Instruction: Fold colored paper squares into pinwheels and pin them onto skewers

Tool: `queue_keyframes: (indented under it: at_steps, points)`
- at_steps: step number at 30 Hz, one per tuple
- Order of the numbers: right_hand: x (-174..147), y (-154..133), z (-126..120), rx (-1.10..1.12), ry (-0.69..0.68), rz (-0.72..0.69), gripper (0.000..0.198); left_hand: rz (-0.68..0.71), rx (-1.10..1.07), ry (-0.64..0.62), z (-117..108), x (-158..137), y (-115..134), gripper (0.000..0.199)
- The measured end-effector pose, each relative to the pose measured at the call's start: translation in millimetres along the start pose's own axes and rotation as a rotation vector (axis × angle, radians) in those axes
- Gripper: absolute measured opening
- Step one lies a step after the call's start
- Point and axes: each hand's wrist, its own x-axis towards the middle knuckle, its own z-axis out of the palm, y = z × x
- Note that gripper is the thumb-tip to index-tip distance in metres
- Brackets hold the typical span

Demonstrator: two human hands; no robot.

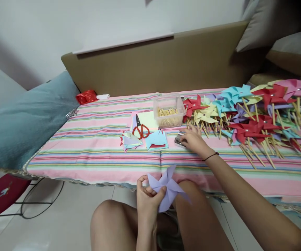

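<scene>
Above my knees, my left hand [149, 198] pinches a purple paper pinwheel [168, 188] at its centre with the thumb. My right hand [193, 139] reaches to a small box of metal pins [178, 140], its fingertips down at the box's edge; whether they grip anything is too small to make out. Behind that box stands a clear plastic container [169, 111] with many short wooden sticks. To its left lie red-handled scissors [140, 129] on coloured paper sheets. Cut paper pieces, one pale stack [131, 140] and one blue stack [156, 139], sit in front of them.
A large heap of finished pinwheels on sticks [260, 122] covers the right side of the striped cloth [87, 153]. A red plastic bag [86, 97] and a white roll [103, 96] lie at the back left. A red stool [5, 195] stands on the floor at left.
</scene>
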Motion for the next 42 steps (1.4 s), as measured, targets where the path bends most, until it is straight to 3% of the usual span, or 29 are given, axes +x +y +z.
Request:
queue_keyframes:
  at_steps: [4, 10, 15, 19, 22, 24, 26, 30, 35, 38, 40, 42]
  points:
    - [8.2, 4.1, 7.6, -0.044, -0.086, -0.072, 0.021, -0.025, 0.016, 0.007, -1.1, 11.7, -5.1, 0.064]
    - [10.4, 7.9, 11.4, -0.011, -0.101, -0.099, 0.025, -0.041, -0.010, 0.014, 0.6, 17.3, -6.5, 0.065]
    - [10.9, 11.1, 6.5, 0.098, -0.014, -0.029, 0.018, -0.034, -0.021, 0.068, 3.3, 13.5, -0.4, 0.065]
    - [5.5, 6.7, -12.4, 0.228, 0.106, 0.044, 0.012, -0.016, -0.030, 0.080, 4.8, 8.4, 5.0, 0.064]
    - [-13.4, -8.5, -33.4, 0.379, 0.189, 0.121, 0.010, 0.005, -0.054, 0.072, 6.2, 3.3, 7.8, 0.065]
    - [-33.0, -24.9, -47.5, 0.671, 0.212, 0.219, 0.014, 0.020, -0.065, 0.067, 7.3, -1.4, 9.5, 0.065]
    - [-54.7, -43.5, -59.5, 0.965, 0.181, 0.315, 0.018, 0.028, -0.050, 0.062, 8.1, -7.2, 11.5, 0.063]
    - [-92.5, -74.6, -72.5, 1.210, 0.072, 0.381, 0.019, 0.043, -0.025, 0.064, 8.4, -20.6, 15.9, 0.061]
    - [-125.2, -97.4, -75.7, 1.295, 0.065, 0.465, 0.026, 0.076, -0.061, 0.058, 9.0, -36.4, 19.7, 0.061]
    - [-140.5, -116.2, -82.4, 1.225, 0.171, 0.542, 0.019, 0.108, -0.061, 0.052, 10.6, -44.4, 21.0, 0.061]
    - [-148.8, -132.5, -88.9, 1.178, 0.237, 0.529, 0.013, 0.131, -0.045, 0.054, 12.0, -49.1, 22.4, 0.060]
    - [-155.6, -148.3, -93.6, 1.179, 0.206, 0.469, 0.008, 0.143, -0.025, 0.050, 13.5, -53.3, 24.5, 0.059]
